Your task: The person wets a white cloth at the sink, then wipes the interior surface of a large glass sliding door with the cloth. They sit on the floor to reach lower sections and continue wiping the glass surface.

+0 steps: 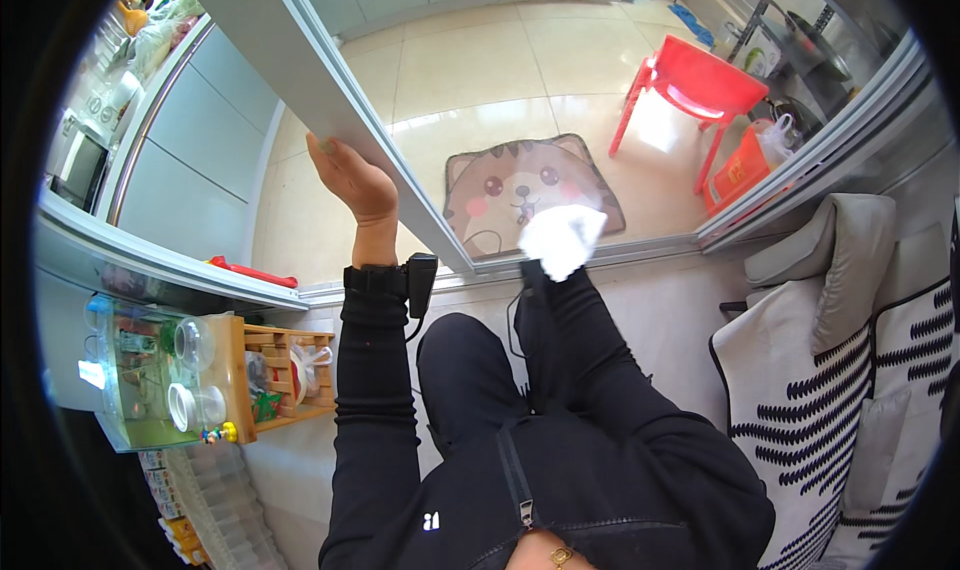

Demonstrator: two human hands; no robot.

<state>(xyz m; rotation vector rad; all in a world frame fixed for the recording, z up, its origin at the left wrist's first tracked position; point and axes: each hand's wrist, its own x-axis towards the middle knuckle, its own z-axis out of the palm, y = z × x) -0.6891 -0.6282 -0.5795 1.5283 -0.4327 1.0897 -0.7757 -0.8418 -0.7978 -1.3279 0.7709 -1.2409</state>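
My left hand (354, 180) is raised against the side of the grey metal frame (300, 82) of a sliding glass door. Part of its fingers is hidden, so whether it grips the frame or only leans on it is unclear. At the end of my right sleeve is a white cloth (562, 240), bright and slightly blurred, which covers my right hand. The cloth is in front of the glass pane (480, 67), low near the door track (637, 251). Whether it touches the glass cannot be made out.
Behind the glass are a cat-face floor mat (517, 172), a red plastic chair (697, 82) and an orange bag (739, 168). To the left, a fish tank (139, 382) adjoins a wooden rack (289, 337). A sofa with a patterned cover (795, 390) is on the right.
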